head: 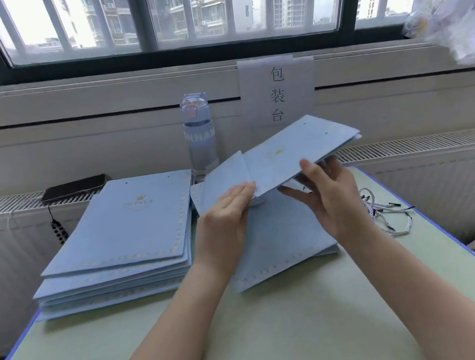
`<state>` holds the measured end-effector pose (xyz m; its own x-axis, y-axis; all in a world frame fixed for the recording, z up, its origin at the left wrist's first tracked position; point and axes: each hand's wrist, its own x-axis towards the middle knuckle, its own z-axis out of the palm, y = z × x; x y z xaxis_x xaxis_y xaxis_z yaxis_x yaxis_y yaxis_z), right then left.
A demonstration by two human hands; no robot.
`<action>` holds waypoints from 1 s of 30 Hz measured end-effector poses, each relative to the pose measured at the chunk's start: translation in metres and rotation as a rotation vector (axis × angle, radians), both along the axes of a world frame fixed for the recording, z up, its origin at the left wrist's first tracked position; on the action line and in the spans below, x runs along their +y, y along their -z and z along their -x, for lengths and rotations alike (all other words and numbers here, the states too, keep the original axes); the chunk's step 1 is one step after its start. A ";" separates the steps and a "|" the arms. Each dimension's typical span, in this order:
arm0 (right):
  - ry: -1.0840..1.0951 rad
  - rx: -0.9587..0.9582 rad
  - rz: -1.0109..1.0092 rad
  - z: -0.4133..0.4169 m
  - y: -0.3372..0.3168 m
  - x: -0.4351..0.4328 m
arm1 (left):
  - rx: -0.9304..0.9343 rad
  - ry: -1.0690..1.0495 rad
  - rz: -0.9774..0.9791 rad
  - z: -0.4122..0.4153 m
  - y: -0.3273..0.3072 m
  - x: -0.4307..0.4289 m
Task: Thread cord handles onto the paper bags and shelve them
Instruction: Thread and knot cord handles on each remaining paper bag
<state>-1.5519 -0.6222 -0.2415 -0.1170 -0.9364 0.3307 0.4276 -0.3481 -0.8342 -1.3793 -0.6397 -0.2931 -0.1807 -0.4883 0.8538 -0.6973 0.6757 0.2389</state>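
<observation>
A flat light-blue paper bag (289,152) is lifted above the table, tilted up to the right, its punched holes near the far edge. My left hand (224,226) pinches its near left corner. My right hand (331,195) grips its near edge, thumb on top and fingers underneath. Below it lies another blue bag (280,243) flat on the table. A stack of several flat blue bags (123,235) sits to the left. A bundle of twisted cord handles (387,212) lies at the right of the table.
The pale green table (279,333) has blue edges. A water bottle (199,133) stands at the back centre, a phone (74,188) lies on the radiator ledge at the left, a paper sign (277,91) hangs on the wall, and plastic bags (458,18) sit at the top right.
</observation>
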 end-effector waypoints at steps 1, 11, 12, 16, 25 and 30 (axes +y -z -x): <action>0.039 -0.025 -0.010 0.007 -0.004 -0.001 | -0.005 0.002 -0.005 -0.002 0.001 -0.001; 0.304 0.062 0.005 0.052 -0.016 -0.010 | -0.027 -0.014 -0.005 -0.005 0.004 -0.007; 0.333 0.168 -0.005 0.052 -0.014 -0.010 | -0.036 -0.051 -0.008 -0.005 0.004 -0.007; 0.429 0.523 -0.009 0.050 -0.007 -0.010 | -0.024 -0.168 -0.078 -0.007 0.003 -0.010; 0.283 0.805 0.075 0.033 -0.003 -0.003 | -0.106 -0.056 -0.100 -0.003 0.001 -0.006; 0.561 0.976 0.206 0.027 0.002 -0.002 | -0.130 0.056 0.061 0.012 0.000 0.006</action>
<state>-1.5786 -0.6240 -0.2439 -0.1103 -0.7510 0.6510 -0.6297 -0.4540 -0.6304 -1.3911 -0.6342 -0.2935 -0.3169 -0.4227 0.8490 -0.6805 0.7249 0.1069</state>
